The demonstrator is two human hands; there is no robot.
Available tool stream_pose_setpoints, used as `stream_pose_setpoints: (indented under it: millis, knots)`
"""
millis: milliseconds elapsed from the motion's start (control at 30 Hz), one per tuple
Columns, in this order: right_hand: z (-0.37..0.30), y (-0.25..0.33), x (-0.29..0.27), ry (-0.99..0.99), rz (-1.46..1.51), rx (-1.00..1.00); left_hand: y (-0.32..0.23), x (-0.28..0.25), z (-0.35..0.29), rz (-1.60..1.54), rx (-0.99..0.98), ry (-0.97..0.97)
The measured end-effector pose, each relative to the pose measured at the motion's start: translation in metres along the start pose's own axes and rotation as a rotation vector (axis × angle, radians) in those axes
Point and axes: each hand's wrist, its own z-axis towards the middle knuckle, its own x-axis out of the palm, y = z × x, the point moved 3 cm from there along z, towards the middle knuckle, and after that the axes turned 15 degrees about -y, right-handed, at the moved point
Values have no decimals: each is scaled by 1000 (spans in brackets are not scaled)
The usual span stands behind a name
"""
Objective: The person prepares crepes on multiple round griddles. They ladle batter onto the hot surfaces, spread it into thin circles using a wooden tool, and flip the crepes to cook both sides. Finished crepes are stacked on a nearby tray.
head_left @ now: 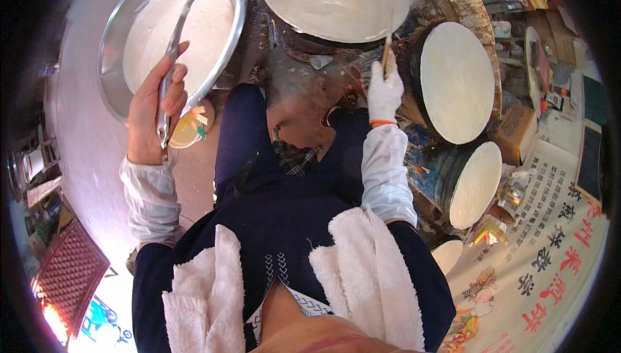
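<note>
My left hand [155, 107] is bare and wrapped around the handle of a metal ladle [176, 39]. White batter fills the ladle's bowl, which hangs over the far rim of a wide metal basin [111, 68] holding more batter. In a white glove, my right hand [385, 93] grips a thin tool with a wooden handle [387, 55]. Its upper end reaches over the right side of a large round griddle [323, 0] coated with a pale layer; steam blurs that end, so its exact kind is unclear.
Right of my gloved hand stand more round griddles with pale layers: a large one [456, 81], a smaller one [476, 185] and another nearer me. A yellowish tub [189, 130] sits beside the basin. Cardboard boxes [517, 134] and a printed banner [550, 236] are further right.
</note>
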Motion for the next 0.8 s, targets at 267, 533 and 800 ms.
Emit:
stream_pose_setpoints:
  millis: [267, 533, 800]
  knots:
    - [-114, 23, 14, 477, -479, -210, 23, 16, -26, 32, -45, 36]
    - [-126, 9, -100, 83, -92, -102, 74, 81, -83, 173, -244, 253]
    - [-223, -33, -246, -488, 120, 360, 135, 135, -86, 286, -559, 581]
